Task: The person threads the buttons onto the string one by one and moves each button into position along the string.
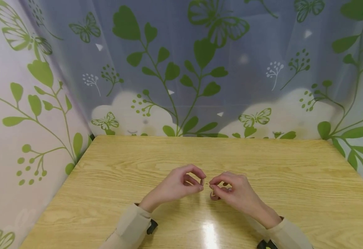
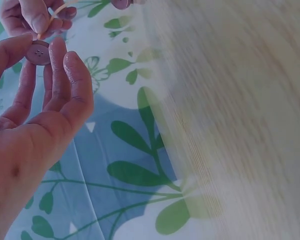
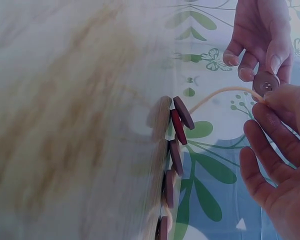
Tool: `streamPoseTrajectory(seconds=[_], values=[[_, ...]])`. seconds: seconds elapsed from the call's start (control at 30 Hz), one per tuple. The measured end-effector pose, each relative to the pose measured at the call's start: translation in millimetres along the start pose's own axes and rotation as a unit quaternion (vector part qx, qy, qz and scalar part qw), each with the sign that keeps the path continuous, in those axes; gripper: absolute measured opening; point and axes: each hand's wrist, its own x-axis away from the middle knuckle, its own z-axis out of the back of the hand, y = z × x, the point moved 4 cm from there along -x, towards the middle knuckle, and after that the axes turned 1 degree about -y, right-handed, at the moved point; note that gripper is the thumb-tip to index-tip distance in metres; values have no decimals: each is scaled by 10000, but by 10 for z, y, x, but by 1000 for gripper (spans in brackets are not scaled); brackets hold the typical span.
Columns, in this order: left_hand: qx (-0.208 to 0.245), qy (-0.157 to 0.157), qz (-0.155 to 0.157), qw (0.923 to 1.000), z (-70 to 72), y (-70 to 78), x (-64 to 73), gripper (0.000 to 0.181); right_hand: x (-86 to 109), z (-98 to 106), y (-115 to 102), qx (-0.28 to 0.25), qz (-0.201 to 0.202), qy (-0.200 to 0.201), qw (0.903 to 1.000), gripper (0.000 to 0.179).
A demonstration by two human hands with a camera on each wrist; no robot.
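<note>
My left hand (image 1: 176,184) pinches a round brown button (image 2: 38,53) by its edge between thumb and fingertips; small holes show in its middle. Facing it from the right, my right hand (image 1: 240,193) pinches a thin pale cord (image 3: 222,90) close to its end. In the right wrist view the cord's tip is right at the button's face, overlapped by my fingertips. From there the cord curves away to several strung buttons (image 3: 175,158), mostly brown, with a red button (image 3: 178,127) among them. In the head view these strung buttons (image 1: 214,197) show below my right hand, partly hidden by it.
Both hands are over a wood-grain table (image 1: 122,155). A curtain (image 1: 175,69) with green leaves and butterflies stands behind its far edge, and a similar printed cloth (image 1: 19,114) hangs on the left. Light reflects off the table near me.
</note>
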Motion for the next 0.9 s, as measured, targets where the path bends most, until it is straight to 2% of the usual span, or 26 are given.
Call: streamPoseTrajectory(seconds=[0.53, 0.9], values=[[-25, 43, 24, 10000, -64, 18, -22, 28, -6, -38, -24, -197, 126, -166, 9996, 12], [76, -1, 42, 10000, -71, 27, -28, 29, 6, -56, -9, -279, 201, -173, 9993, 16]])
